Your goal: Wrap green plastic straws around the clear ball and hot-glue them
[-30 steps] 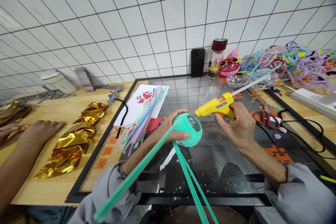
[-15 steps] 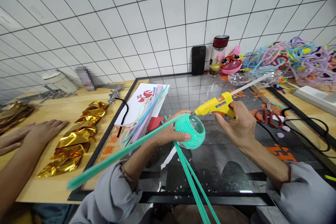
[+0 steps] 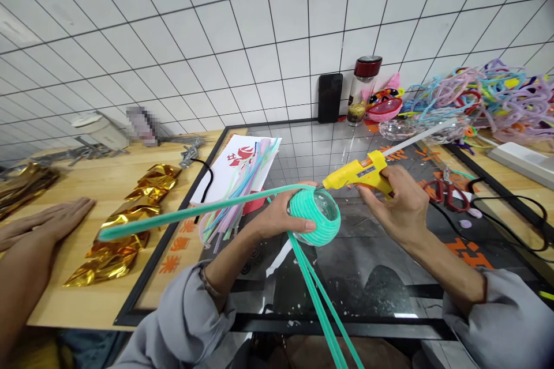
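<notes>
My left hand (image 3: 277, 216) grips a round clear cup (image 3: 324, 205) wrapped in rows of turquoise pipe cleaner (image 3: 315, 232). One loose pipe cleaner end (image 3: 186, 214) stretches from the cup's rim out to the left. Several more turquoise strands (image 3: 318, 300) hang below the cup toward me. In my right hand (image 3: 400, 202) is a yellow hot glue gun (image 3: 357, 174), with a long white glue stick (image 3: 418, 137) coming out of its back. The gun's nozzle is at the cup's rim, where the loose strand leaves it; whether it touches, I cannot tell.
A co-worker's hands (image 3: 56, 222) rest on the left table beside gold foil (image 3: 125, 225). White paper (image 3: 231, 155) bears pastel pipe cleaners (image 3: 242, 196). A phone (image 3: 330, 98) and bottle (image 3: 362, 92) stand by the wall. Red scissors (image 3: 448, 195), cables and a pipe cleaner heap (image 3: 493, 98) lie right.
The loose end of the turquoise pipe cleaner has swung upward at the left. The co-worker's hands have drawn slightly left. My hands keep nearly the same pose at the cup.
</notes>
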Demonstrator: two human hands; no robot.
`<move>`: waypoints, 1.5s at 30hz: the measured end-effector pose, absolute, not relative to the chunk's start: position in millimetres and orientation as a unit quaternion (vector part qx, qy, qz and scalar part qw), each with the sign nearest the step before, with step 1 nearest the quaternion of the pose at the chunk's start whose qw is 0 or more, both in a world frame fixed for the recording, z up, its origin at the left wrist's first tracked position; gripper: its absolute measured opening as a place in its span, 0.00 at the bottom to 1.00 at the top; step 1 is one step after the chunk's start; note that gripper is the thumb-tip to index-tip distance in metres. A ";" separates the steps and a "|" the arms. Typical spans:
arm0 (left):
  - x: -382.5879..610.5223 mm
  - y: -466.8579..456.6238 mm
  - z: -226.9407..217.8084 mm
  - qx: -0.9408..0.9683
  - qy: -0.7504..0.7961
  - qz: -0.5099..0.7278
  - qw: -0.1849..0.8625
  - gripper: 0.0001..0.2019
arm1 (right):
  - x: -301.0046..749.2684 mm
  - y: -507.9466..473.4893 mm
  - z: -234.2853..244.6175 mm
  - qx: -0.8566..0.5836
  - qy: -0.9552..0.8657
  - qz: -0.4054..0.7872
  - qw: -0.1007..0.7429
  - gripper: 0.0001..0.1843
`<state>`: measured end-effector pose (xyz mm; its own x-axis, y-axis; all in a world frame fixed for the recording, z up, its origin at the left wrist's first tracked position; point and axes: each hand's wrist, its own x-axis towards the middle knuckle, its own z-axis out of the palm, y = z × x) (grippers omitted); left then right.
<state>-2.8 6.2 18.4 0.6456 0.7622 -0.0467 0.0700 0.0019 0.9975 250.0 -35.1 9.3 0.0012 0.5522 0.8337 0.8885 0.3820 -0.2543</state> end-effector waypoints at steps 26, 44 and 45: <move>-4.4 6.2 17.2 0.634 0.304 0.253 0.664 0.44 | 258.0 -34.1 17.1 -0.478 -0.715 -0.205 0.467 0.08; -3.8 5.1 19.2 0.636 0.300 0.261 0.662 0.42 | 258.4 -36.1 22.4 -0.461 -0.731 -0.193 0.465 0.08; -3.7 5.0 19.3 0.635 0.299 0.261 0.663 0.42 | 258.2 -36.2 22.6 -0.461 -0.731 -0.190 0.466 0.08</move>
